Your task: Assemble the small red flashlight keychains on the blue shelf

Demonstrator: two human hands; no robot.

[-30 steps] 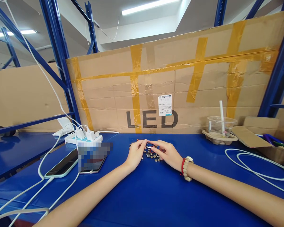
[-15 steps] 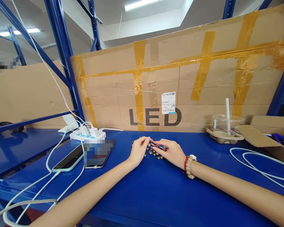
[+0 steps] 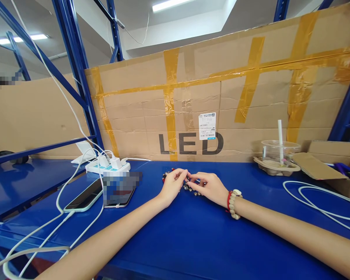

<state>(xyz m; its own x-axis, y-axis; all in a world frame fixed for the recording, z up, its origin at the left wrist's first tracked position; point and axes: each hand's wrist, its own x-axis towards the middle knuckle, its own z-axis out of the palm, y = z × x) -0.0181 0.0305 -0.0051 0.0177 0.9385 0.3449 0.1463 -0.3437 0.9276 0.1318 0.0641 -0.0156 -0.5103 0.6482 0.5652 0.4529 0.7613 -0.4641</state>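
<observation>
My left hand and my right hand meet at their fingertips over the blue table. Both are closed in a pinch around something small and dark, too hidden to name. Below and between them lie several small shiny metallic pieces, like beads or studs. More small dark and reddish pieces show behind my left hand, partly covered by it. A beaded bracelet and a red cord circle my right wrist.
Left of my hands lie two phones, one pale-cased and one dark, with a power strip and white cables behind. At right are a plastic cup in a carton holder, a coiled white cable and a cardboard box. A cardboard wall closes the back.
My right fingertips have drawn in against the left ones. The slender dark, shiny piece visible between them before is now mostly hidden. More reddish pieces show behind my left hand.
</observation>
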